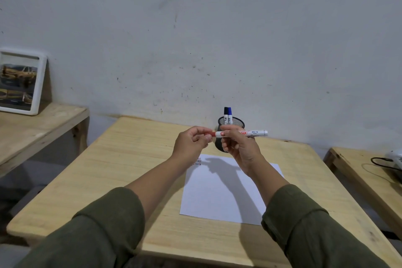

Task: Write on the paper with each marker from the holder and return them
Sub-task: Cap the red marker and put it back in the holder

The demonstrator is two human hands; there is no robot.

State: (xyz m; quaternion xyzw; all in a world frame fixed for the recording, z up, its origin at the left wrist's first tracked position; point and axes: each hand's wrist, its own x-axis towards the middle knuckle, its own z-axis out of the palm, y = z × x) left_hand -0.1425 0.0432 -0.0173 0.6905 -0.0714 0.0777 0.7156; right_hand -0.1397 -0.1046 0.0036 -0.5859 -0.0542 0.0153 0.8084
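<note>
Above the paper, already marked, a red marker is gripped by the right hand, its cap pinched by the left hand; two markers are left in the holder.

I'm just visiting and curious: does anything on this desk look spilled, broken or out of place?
Nothing stands out. The paper lies flat on the wooden table, two markers stand upright in the mesh holder, and both hands hold the red marker level above the sheet. The small marks at the paper's corner look like writing.
</note>
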